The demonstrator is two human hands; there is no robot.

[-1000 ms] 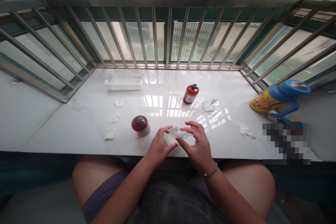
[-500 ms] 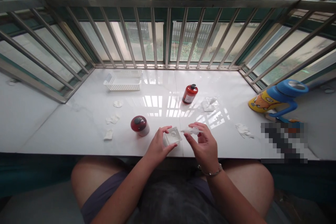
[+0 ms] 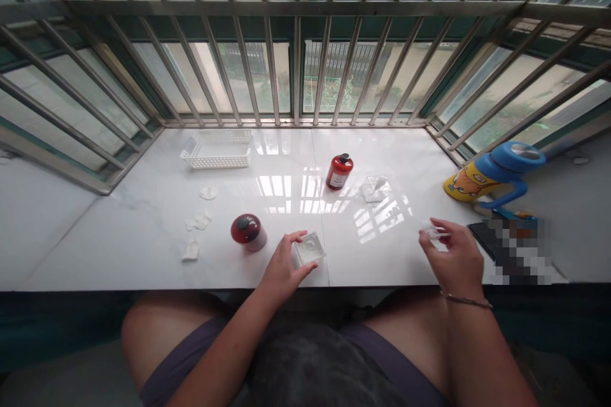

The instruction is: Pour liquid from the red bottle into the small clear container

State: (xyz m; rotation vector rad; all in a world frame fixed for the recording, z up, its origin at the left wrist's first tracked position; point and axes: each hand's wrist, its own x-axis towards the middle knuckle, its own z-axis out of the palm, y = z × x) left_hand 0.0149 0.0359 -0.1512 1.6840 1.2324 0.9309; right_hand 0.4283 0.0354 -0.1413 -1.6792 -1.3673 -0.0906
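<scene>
My left hand [image 3: 280,270] grips a small clear square box [image 3: 309,250] by its sides, just above the near edge of the white tabletop. The box looks open at the top; what it holds I cannot make out. Over on the right, my right hand [image 3: 457,259] has its thumb and fingers closed around crumpled white tissue [image 3: 433,235]. Whether this is one piece or two pressed together is unclear. A dark red bottle [image 3: 249,232] with a black cap stands left of the box.
A labelled red bottle [image 3: 339,172] stands farther back, beside a clear square piece [image 3: 375,189]. White scraps [image 3: 198,221] lie at left, before a white basket [image 3: 217,158]. At right are a blue-and-yellow flask [image 3: 491,172] and a partly blurred dark object [image 3: 484,240]. Metal bars [image 3: 305,9] enclose the back.
My right hand has moved away from the box to the right, where the crumpled tissue lay. My left hand still holds the box. The view has shifted slightly.
</scene>
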